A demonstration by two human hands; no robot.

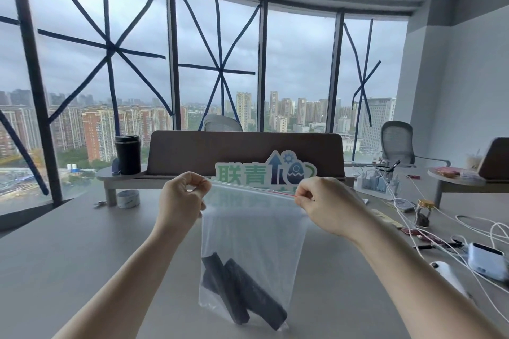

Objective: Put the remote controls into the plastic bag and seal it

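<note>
A clear plastic bag point(253, 231) with a red zip strip along its top hangs upright above the grey table point(82, 256). Two black remote controls point(242, 289) lie tilted side by side at the bottom of the bag. My left hand point(181, 198) pinches the top left corner of the bag. My right hand point(322, 201) pinches the top right corner, and the zip strip is stretched taut between them. Whether the strip is pressed shut along its length is not clear.
A brown desk divider point(192, 154) and a cut-out sign point(264, 173) stand behind the bag. A black tumbler point(128, 154) and a tape roll point(128, 199) sit at the left. White cables point(440, 217), a small jar point(424, 212) and white devices point(487, 261) crowd the right side.
</note>
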